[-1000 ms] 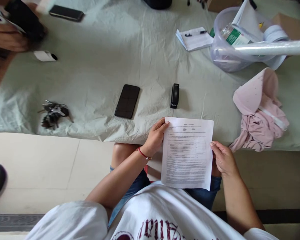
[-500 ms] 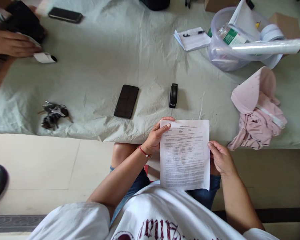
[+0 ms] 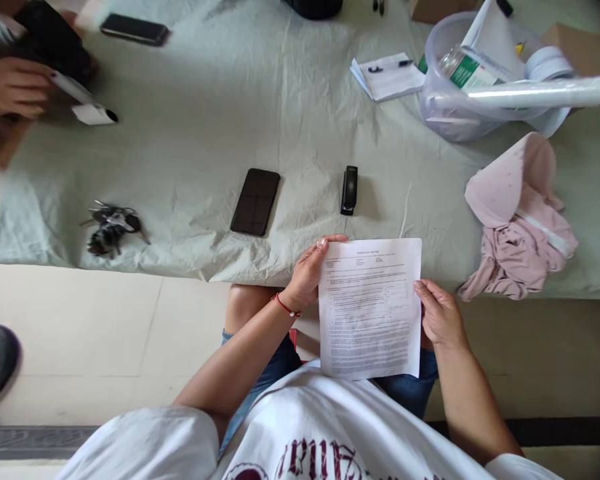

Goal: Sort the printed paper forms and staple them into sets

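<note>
A printed sheet of paper (image 3: 370, 313) is held upright over my lap, in front of the table's near edge. My left hand (image 3: 310, 270) is closed on its upper left edge, with the thumb on the front and the other fingers partly hidden behind it. At the right edge, my right hand (image 3: 440, 312) pinches the paper between thumb and fingers. Just beyond the sheet, a black stapler (image 3: 349, 191) lies on the table. To its left rests a black phone (image 3: 255, 202), screen up.
The table has a pale green cloth (image 3: 190, 147). On it are keys (image 3: 113, 228), pink fabric (image 3: 523, 227), a plastic basket (image 3: 443, 113) of supplies, a notepad (image 3: 393, 79) with a pen, and another phone (image 3: 134, 29). Another person's hand (image 3: 17, 87) is at the upper left.
My left thumb has slid off the sheet's front toward its left edge, and the paper has shifted slightly. The other person's hand has drawn back left. The view has moved a little.
</note>
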Demonstrator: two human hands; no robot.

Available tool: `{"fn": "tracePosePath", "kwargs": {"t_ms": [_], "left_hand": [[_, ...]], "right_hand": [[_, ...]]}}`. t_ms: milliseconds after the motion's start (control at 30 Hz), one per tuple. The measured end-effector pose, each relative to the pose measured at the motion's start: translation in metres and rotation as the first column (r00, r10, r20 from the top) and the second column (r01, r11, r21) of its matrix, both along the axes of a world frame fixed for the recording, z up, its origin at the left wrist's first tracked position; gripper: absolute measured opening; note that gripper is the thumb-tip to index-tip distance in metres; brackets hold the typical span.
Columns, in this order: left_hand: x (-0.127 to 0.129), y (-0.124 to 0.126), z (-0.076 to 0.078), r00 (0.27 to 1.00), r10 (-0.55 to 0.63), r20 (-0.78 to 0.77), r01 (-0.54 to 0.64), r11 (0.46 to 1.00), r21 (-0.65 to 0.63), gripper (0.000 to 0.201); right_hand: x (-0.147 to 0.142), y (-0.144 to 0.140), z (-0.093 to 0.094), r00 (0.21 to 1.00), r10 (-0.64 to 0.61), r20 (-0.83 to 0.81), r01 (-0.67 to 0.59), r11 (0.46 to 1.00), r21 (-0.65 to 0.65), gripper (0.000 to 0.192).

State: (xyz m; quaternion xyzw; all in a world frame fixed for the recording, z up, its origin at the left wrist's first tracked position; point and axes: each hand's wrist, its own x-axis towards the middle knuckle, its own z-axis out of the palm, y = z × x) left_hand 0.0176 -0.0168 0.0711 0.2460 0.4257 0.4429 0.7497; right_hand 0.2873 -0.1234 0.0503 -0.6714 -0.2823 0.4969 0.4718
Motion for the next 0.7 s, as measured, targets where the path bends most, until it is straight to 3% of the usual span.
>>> {"fn": "tracePosePath", "kwargs": {"t_ms": [167, 300, 500, 700], "left_hand": [[-0.003, 0.002, -0.003, 1.0, 0.026, -0.001, -0.026, 0.999, -0.043, 0.054], [-0.008, 0.01, -0.003, 0.992, 0.096, -0.08, -0.093, 0.995, 0.04, 0.042], [-0.015, 0.02, 0.009, 0.983, -0.005, -0.181, 0.008, 1.0, 0.017, 0.037], [-0.021, 0.01, 0.012, 0.978, -0.058, -0.198, 0.068, 0.997, 0.04, 0.042]], "right_hand": [[0.003, 0.002, -0.003, 0.997, 0.012, 0.073, -0.012, 1.0, -0.006, 0.04], [0.004, 0.002, -0.002, 0.998, 0.015, 0.069, -0.015, 1.0, 0.006, 0.037], [0.005, 0.003, 0.0, 0.996, -0.004, 0.095, 0.003, 1.0, 0.013, 0.041], [0.01, 0.002, -0.001, 0.977, -0.006, 0.215, -0.003, 0.999, 0.042, 0.047]]}}
